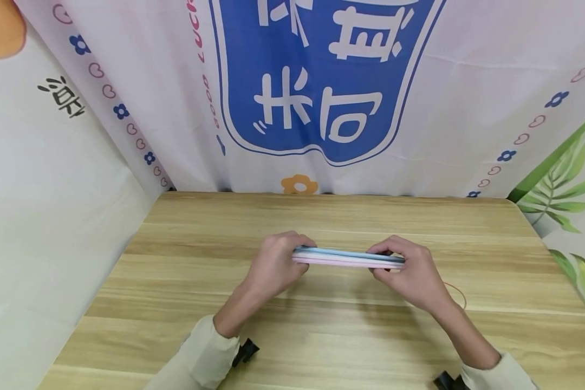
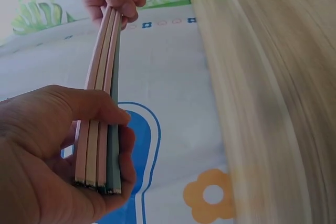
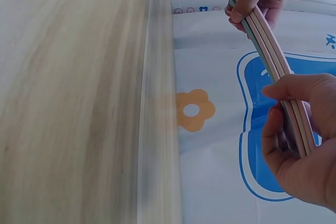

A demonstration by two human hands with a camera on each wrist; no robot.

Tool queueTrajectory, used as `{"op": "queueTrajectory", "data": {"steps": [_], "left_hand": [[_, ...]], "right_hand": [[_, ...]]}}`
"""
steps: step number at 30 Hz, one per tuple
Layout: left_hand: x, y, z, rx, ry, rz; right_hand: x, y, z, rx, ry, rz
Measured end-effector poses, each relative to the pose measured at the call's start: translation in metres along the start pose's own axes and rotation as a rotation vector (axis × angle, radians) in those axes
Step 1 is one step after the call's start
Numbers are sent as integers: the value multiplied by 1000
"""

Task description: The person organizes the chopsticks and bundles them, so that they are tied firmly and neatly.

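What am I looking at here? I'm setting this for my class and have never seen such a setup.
No machine here: a person's left hand and right hand are at work. The wide picture comes from a camera on the head, looking forward and down; the other two come from cameras on the left and right wrists, each watching its own hand. Together the hands hold a stack of thin pieces, pink, pale and blue, with a grip near each end; I can't tell what the pieces are. The stack is held above a wooden table, where a thin reddish curved strand appears to lie.
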State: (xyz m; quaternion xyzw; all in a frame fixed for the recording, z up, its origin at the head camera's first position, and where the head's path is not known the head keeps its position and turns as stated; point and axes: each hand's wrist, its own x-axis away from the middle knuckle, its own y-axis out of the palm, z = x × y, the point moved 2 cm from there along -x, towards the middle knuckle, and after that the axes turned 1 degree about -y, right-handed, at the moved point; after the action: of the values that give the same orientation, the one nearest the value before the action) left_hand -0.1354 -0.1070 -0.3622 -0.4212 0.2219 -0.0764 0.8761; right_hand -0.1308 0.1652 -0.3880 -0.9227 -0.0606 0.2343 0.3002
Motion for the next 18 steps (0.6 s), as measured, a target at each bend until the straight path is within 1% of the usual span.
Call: {"op": "queueTrajectory", "data": {"steps": [5,12,18], "left_hand": [[-2,4,5,-40,-5,21],[-3,10,9,-113,6,57],[-3,12,9,-134,3,75]], "right_hand": [[-5,2,0,-7,-2,24],[-7,4,1,-38,9,42],[-7,6,0,-52,8,53]]}}
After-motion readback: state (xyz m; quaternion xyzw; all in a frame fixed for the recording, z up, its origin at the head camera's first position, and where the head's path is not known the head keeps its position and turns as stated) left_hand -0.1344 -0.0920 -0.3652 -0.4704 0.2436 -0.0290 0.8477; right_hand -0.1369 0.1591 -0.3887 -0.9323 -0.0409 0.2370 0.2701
